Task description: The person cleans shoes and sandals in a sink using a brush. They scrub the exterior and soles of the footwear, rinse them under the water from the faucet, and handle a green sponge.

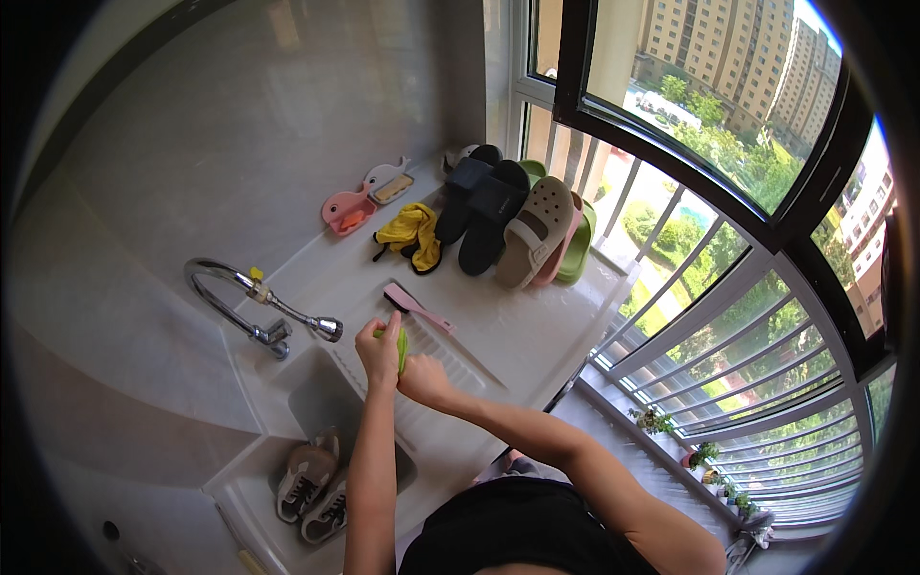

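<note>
My left hand (377, 353) is closed around a bright green object (402, 349), mostly hidden by the fingers, so its kind is unclear. Pressed against its lower end is my right hand (424, 381), with fingers curled in on it. Both hands are together above the ribbed washboard (438, 352) of the white sink counter. Just beyond them lies a pink scrub brush (424, 313) with dark bristles. A pair of laced sneakers (305, 478) sits at the basin (320, 388), partly covered by my left forearm.
A chrome faucet (223, 269) arches over the basin. Along the back stand whale-shaped soap dishes (348, 208), a crumpled yellow cloth item (410, 230), black slides (492, 208), a beige clog (539, 230) and green footwear (578, 248). Railed windows (690, 237) border the right, with potted plants (701, 454) below.
</note>
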Tool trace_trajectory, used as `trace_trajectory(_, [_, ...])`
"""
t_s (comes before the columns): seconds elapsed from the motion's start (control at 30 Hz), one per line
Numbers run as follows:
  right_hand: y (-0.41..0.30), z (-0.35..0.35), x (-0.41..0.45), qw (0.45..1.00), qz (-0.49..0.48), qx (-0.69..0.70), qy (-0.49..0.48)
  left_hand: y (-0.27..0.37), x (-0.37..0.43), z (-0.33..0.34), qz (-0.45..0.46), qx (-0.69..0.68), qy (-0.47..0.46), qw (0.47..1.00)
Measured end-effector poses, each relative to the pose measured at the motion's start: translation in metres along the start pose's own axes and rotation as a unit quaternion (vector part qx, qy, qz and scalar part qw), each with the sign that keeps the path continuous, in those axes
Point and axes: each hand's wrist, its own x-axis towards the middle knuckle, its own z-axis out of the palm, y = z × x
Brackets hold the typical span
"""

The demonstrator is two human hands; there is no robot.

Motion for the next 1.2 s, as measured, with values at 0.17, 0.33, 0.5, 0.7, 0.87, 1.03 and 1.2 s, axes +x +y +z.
trace_trajectory(0.17, [0.001, -0.003, -0.004, 0.995, -0.002, -0.068, -0.068, -0.023, -0.001, -0.001, -0.048, -0.102, -0.024, 0.993])
trace_trajectory(0.33, [-0.002, -0.001, -0.007, 0.985, 0.016, -0.11, -0.128, -0.034, -0.008, -0.006, -0.092, -0.147, -0.005, 0.985])
trace_trajectory(0.5, [-0.008, 0.009, -0.013, 0.975, 0.005, -0.13, -0.178, -0.062, -0.013, -0.016, -0.146, -0.18, 0.014, 0.973])
trace_trajectory(0.7, [0.003, 0.0, -0.028, 0.929, 0.109, 0.257, -0.245, -0.077, -0.015, -0.037, -0.29, -0.346, 0.049, 0.891])
trace_trajectory(0.87, [0.019, -0.03, -0.024, 0.87, 0.163, 0.35, -0.306, -0.11, 0.033, -0.077, -0.076, -0.118, 0.068, 0.988])
trace_trajectory(1.03, [0.035, -0.05, -0.025, 0.816, 0.229, 0.454, -0.275, -0.084, 0.095, -0.135, 0.188, 0.36, 0.126, 0.905])
trace_trajectory(1.2, [0.044, -0.069, -0.031, 0.719, 0.242, 0.595, -0.265, -0.052, 0.093, -0.165, 0.079, 0.529, -0.007, 0.845])
